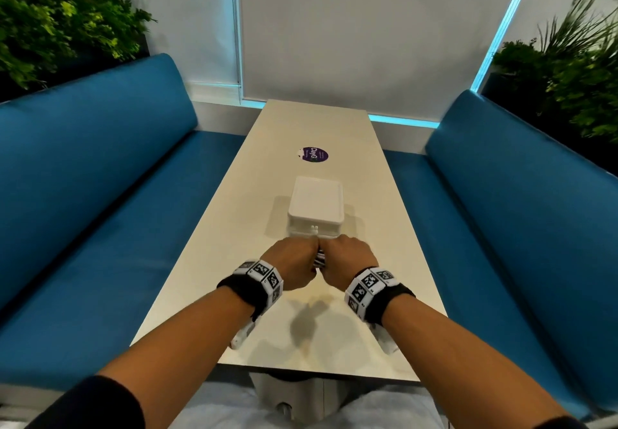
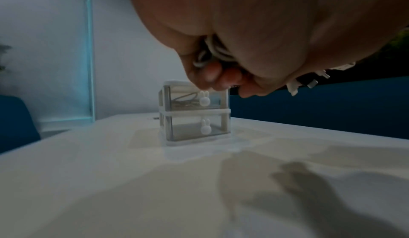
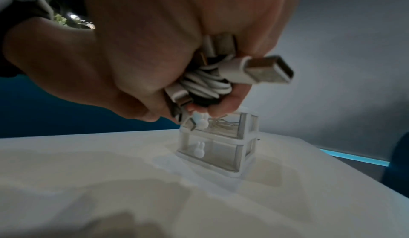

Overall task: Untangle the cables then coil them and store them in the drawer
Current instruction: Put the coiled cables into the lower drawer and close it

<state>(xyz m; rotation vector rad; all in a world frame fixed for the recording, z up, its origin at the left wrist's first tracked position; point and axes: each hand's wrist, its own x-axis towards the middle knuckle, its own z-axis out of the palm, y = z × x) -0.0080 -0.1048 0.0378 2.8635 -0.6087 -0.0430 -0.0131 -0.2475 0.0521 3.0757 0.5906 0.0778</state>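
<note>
**White cable bundle gripped in both fists, right in front of the drawer unit**

White and black cable loops are bunched tight here, and both hands are closed on them! The left hand (image 1: 294, 266) and the right hand (image 1: 347, 263) sit knuckle to knuckle above the table (image 1: 234, 261), fingers curled round the coiled cables (image 3: 205, 84). From the right wrist view, a USB plug (image 3: 265, 71) pokes out of the clench on the far side of the fist, with more connector ends hanging below the fingers. The left wrist view shows white loops squeezed between palm and fingertips.

Just beyond the grip stands the small drawer unit (image 1: 316, 208), two clear drawers stacked. The upper drawer (image 2: 194, 99) is level with the fingertips and already has a thin cable lying inside; its bunny knob (image 2: 204, 99) sits right at the knuckles. The lower drawer (image 2: 197, 128) is below. Whether any finger touches that knob, I can't tell. Further past the unit, a purple sticker (image 1: 313, 155) lies on the tabletop.
</note>
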